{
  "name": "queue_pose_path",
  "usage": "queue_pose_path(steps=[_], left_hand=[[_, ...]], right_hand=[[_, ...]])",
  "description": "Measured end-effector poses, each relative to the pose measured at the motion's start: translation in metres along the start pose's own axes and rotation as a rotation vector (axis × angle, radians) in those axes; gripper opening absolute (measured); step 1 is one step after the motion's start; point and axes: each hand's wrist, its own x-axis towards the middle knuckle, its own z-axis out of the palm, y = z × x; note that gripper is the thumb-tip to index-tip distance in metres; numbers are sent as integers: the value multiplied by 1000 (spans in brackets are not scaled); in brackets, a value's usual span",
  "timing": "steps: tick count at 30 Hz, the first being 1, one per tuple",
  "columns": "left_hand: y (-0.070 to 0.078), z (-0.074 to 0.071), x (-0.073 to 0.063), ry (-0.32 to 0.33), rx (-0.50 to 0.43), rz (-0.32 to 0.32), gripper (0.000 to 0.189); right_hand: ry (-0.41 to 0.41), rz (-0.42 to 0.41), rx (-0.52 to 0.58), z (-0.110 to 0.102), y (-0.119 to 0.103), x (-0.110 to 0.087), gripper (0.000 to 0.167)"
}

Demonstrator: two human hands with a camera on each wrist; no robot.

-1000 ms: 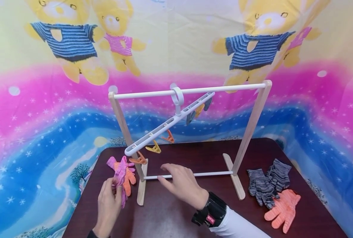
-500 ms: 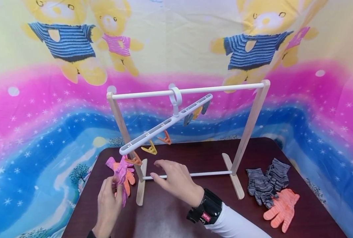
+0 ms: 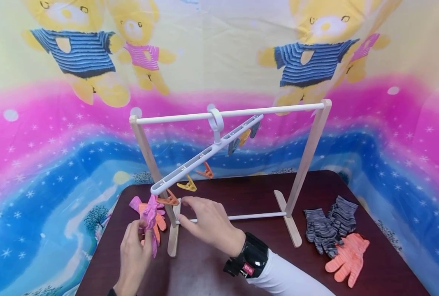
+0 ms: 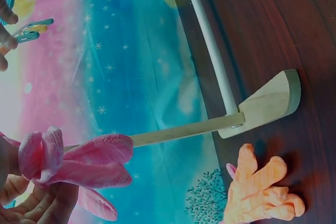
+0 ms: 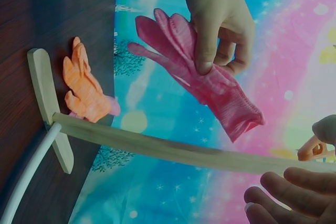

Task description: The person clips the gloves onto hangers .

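Note:
My left hand [image 3: 135, 248] pinches a pink knit glove [image 5: 210, 77] between thumb and fingers. In the right wrist view the glove's cuff points toward the hanger and its fingers dangle away. A white clip hanger [image 3: 204, 154] hangs slanted from the rack's top bar, its near end above the glove. Just right of the orange clip [image 3: 169, 198] at that end is my right hand [image 3: 215, 224], thumb and fingers spread apart and holding nothing. A yellow clip [image 3: 188, 183] and another orange clip [image 3: 206, 169] hang further along.
Blue-grey and yellow clips hang at the hanger's far end. The wooden rack [image 3: 303, 164] stands on a dark table [image 3: 219, 271]. An orange glove [image 4: 265, 184] and pink fabric lie by its left foot. Grey-black gloves [image 3: 321, 230] and an orange glove [image 3: 349, 259] lie right.
My right hand has moved left toward the orange clip at the hanger's near end. My left hand keeps the pink glove in nearly the same place. The view has shifted slightly.

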Motion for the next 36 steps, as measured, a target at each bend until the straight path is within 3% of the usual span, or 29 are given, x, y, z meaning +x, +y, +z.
queue_pose_path(steps=[6,14,28,36], left_hand=[[4,-2,2,3,11,7,22],[13,-5,5,-34,-6,-18,18],[16,-4,3,-102,-18,-76,18],[16,-4,4,-96,-17,-65,17]], right_hand=[[41,-15,52,2,-5,5,40],[32,-33,99,-1,-14,14,46],[20,-54,212,3,-21,29,40],[30,-42,251,5,-22,33,39]])
